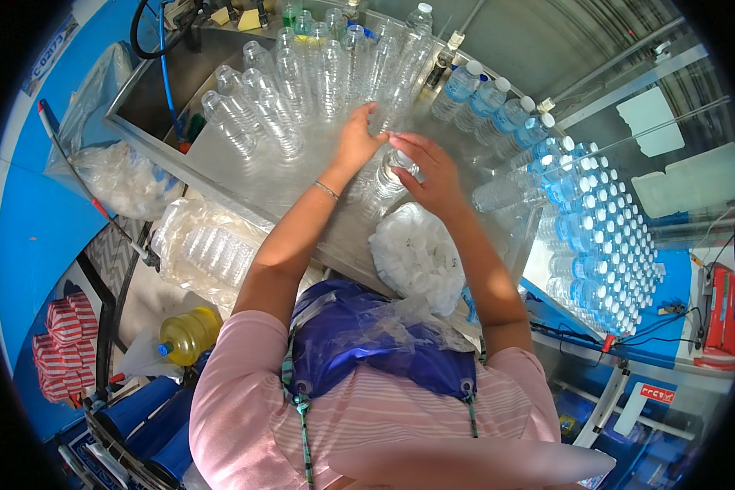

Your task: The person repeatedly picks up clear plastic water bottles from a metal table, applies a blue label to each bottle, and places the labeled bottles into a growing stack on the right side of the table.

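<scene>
A clear plastic bottle (pixel 381 189) without a label stands on the metal worktop in front of me. My right hand (pixel 426 170) curls around its top, thumb and fingers on either side; whether a cap is on it is hidden. Just left of that, my left hand (pixel 358 143) is raised with thumb and fingers apart, its thumb close to the right fingertips. Beyond it stand several uncapped clear bottles (pixel 331 80) in a cluster. A white plastic bag of white caps (pixel 416 253) sits below my right hand.
Capped bottles with blue labels (pixel 488 102) line the worktop's far right. Many more capped bottles (pixel 596 237) stand packed at the right. The metal worktop (pixel 294 184) has a raised rim. Bagged bottles (pixel 216 253) and a yellow jug (pixel 189 335) lie at lower left.
</scene>
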Demonstrator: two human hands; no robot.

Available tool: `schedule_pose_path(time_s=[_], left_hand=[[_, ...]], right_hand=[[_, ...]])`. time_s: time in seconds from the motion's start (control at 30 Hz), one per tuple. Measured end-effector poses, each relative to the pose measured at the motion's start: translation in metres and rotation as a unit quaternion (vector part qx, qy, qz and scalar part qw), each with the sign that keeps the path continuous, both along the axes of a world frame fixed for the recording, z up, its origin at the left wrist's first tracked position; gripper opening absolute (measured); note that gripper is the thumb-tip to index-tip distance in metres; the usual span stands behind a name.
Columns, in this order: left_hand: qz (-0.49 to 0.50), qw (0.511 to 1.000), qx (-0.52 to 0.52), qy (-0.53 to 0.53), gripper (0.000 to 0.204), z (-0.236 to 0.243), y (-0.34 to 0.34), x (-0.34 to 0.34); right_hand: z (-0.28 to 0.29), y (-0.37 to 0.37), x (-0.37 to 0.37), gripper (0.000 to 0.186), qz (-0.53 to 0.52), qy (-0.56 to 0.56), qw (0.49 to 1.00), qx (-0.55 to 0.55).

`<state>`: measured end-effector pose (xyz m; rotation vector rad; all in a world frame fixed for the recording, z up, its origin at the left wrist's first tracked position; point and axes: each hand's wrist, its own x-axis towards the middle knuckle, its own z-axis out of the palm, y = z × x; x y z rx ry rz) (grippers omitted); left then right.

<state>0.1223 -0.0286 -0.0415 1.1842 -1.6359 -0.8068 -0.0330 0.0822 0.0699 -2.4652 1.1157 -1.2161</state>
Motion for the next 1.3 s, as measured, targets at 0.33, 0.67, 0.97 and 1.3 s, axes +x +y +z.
schedule_pose_path(time_s=[0.33, 0.67, 0.97, 1.3], left_hand=[[-0.032, 0.996, 0.073, 0.042, 0.089, 0.01, 0.016, 0.018], [-0.077, 0.996, 0.034, 0.019, 0.081, 0.025, 0.099, -0.005], [0.125, 0.991, 0.011, 0.034, 0.078, 0.009, 0.043, 0.065], [0.133, 0.991, -0.002, 0.025, 0.076, 0.009, 0.045, 0.066]], right_hand=[[-0.012, -0.002, -0.005, 0.041, 0.015, -0.001, 1.0, 0.022], [-0.022, -0.101, -0.006, 0.079, -0.161, -0.004, 0.984, 0.073], [-0.007, -0.116, -0.011, 0.071, -0.205, 0.087, 0.965, 0.136], [-0.008, -0.11, -0.007, 0.077, -0.158, -0.073, 0.98, 0.092]])
